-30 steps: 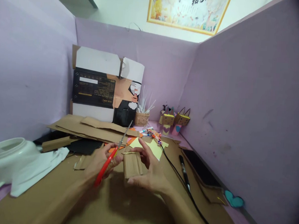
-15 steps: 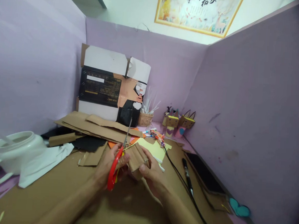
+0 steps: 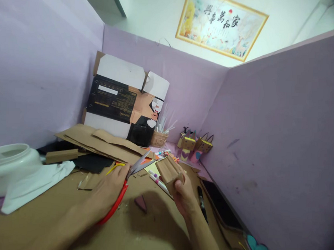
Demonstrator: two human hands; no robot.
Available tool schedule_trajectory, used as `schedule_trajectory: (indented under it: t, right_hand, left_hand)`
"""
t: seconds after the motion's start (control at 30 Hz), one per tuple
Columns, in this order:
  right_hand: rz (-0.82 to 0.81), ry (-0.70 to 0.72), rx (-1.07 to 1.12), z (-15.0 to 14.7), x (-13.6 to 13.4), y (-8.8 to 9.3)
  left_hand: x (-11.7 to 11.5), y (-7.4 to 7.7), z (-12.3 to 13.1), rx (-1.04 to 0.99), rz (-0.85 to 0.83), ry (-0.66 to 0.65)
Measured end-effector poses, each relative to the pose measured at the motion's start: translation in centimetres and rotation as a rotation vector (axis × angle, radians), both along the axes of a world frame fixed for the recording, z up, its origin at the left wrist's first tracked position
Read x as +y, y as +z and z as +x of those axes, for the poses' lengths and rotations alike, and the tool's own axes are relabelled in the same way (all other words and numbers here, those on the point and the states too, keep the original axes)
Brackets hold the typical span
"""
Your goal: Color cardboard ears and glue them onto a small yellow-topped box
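My left hand (image 3: 113, 187) is closed around a pair of scissors (image 3: 118, 204) with red handles. Their blades point up and to the right, slightly parted, with the tips near the cardboard piece. A yellow curved part shows beyond the knuckles. My right hand (image 3: 186, 195) grips a small folded brown cardboard box (image 3: 168, 171) with a ridged face. Its underside is mostly hidden from me. Below, on the cardboard-covered table (image 3: 161, 229), lies a small dark pink piece (image 3: 141, 203). White markers (image 3: 158, 181) with purple bands rest just behind the box.
Cardboard sheets (image 3: 107, 142) and a printed flattened carton (image 3: 115, 100) are at the back. A white pot (image 3: 13, 169) with a cloth (image 3: 40, 185) stands left. On the right lie a black pen (image 3: 203, 203), a dark tablet-like slab (image 3: 221, 204) and a teal heart (image 3: 257, 246).
My hands have moved apart: the left with the scissors went left and turned the blades rightward, the right carried the cardboard box rightward and up. The pink piece on the table has come into view.
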State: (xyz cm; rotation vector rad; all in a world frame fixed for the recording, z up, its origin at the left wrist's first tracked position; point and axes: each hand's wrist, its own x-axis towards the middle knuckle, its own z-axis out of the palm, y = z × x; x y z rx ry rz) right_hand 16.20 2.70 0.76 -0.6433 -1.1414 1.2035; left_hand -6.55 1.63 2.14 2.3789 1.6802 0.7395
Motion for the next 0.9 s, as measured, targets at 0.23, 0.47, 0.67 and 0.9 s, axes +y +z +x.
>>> schedule_trajectory:
  t: [0.23,0.47,0.67,0.9]
  right_hand:
    - [0.013,-0.078,-0.041,-0.6,-0.5,0.3]
    - [0.03,-0.06,-0.107,-0.1,-0.4,0.4]
    - [0.061,-0.086,-0.15,0.4,-0.3,0.3]
    - [0.084,-0.111,-0.143,0.4,-0.2,-0.1]
  left_hand:
    - [-1.2,1.1,0.9,0.16,-0.071,-0.025]
    - [-1.1,1.1,0.1,0.241,0.002,-0.068]
    - [-1.2,1.3,0.0,0.276,-0.008,-0.074]
    - [-0.9,1.2,0.0,0.217,-0.016,-0.104]
